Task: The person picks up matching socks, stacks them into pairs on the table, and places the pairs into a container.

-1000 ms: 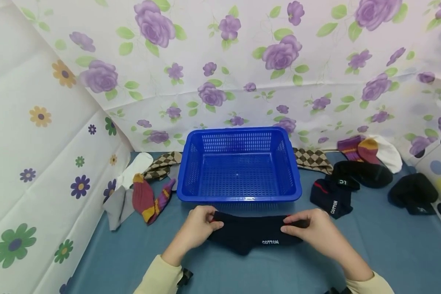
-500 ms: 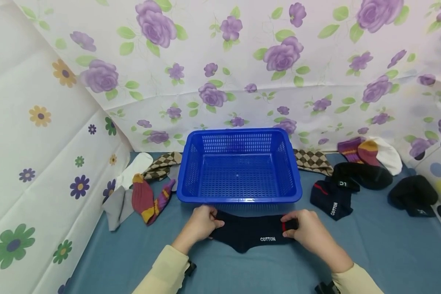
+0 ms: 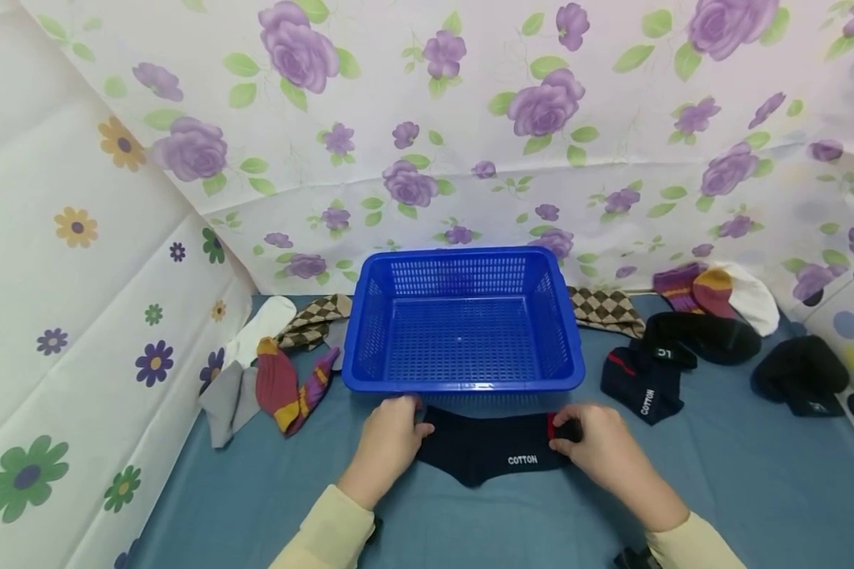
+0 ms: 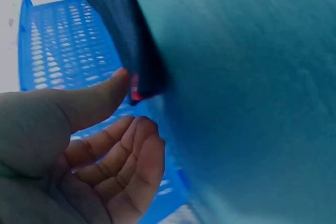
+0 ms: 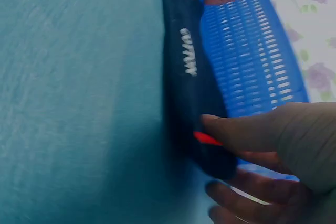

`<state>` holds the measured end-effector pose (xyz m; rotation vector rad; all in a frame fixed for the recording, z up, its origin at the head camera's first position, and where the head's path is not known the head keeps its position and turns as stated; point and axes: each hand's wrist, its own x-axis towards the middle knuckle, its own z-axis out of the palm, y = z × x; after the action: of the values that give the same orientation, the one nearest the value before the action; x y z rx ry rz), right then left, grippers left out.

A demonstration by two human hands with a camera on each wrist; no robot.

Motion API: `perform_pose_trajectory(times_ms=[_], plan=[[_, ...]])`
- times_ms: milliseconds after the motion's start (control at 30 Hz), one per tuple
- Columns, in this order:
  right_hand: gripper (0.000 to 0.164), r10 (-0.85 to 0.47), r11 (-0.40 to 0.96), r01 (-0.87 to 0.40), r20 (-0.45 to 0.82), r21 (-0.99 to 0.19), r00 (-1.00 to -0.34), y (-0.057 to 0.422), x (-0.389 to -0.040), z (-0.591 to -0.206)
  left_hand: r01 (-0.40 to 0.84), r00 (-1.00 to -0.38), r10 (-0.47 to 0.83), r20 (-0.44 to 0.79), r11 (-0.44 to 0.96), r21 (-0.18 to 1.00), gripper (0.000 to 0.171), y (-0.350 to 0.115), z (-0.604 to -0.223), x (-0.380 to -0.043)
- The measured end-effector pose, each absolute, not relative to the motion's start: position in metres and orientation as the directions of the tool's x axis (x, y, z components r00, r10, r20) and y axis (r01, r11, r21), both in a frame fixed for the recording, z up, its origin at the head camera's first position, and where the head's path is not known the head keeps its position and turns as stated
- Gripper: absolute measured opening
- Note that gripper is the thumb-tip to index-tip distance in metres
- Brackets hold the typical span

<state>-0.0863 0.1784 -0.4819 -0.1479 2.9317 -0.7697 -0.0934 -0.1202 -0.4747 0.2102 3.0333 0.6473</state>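
Observation:
A navy sock (image 3: 480,442) with white COTTON lettering and red trim lies stretched sideways in front of the blue basket. At its left end is my left hand (image 3: 391,442); in the left wrist view the thumb (image 4: 118,85) touches the sock's edge, while the bent fingers (image 4: 149,156) are apart from it. My right hand (image 3: 598,442) pinches the other end by its red band. In the right wrist view that thumb (image 5: 231,129) presses on top of the sock, the fingers below it partly hidden.
The blue basket (image 3: 462,386) stands behind the sock with nothing in it. At left lie grey (image 3: 231,399), white and patterned socks. A second navy COTTON sock (image 3: 640,383), black socks (image 3: 704,336), a checkered sock (image 3: 605,310) and others lie at right. Floral sheets rise behind.
The left fingers have come away from the sock's left end, leaving the thumb at its edge. My right hand has shifted slightly left, and more of the red band shows.

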Motion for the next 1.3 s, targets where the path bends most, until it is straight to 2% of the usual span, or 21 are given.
perform_pose_trajectory(times_ms=[100,167,367,633,967,1100,1300], plan=[[0.020,-0.117,0.878,-0.123,0.041,-0.463,-0.992,0.178,-0.082,-0.473,0.246,-0.969,0.233,0.079,0.931,0.269,0.014,-0.117,-0.467,-0.088],[0.021,-0.122,0.878,-0.150,0.090,-0.454,-0.988,0.176,-0.079,-0.466,0.316,-0.947,0.297,0.120,0.923,0.218,0.013,-0.115,-0.463,-0.085],[0.029,-0.237,0.860,-0.264,0.118,-0.436,-0.964,0.166,-0.071,-0.459,0.380,-0.925,0.366,0.102,0.896,0.230,0.030,-0.112,-0.463,-0.081],[0.036,-0.361,0.842,-0.349,0.050,-0.411,-0.931,0.166,-0.074,-0.473,0.406,-0.911,0.413,0.013,0.889,0.211,0.045,-0.112,-0.471,-0.082],[0.049,-0.389,0.855,-0.322,-0.094,-0.407,-0.916,0.178,-0.074,-0.491,0.383,-0.913,0.406,-0.053,0.893,0.234,0.044,-0.113,-0.478,-0.086],[0.053,-0.393,0.854,-0.323,-0.100,-0.408,-0.914,0.183,-0.074,-0.497,0.376,-0.914,0.400,-0.060,0.895,0.238,0.045,-0.113,-0.479,-0.087],[0.050,-0.417,0.846,-0.351,-0.088,-0.401,-0.905,0.187,-0.075,-0.503,0.372,-0.915,0.398,-0.073,0.898,0.233,0.046,-0.113,-0.480,-0.087]])
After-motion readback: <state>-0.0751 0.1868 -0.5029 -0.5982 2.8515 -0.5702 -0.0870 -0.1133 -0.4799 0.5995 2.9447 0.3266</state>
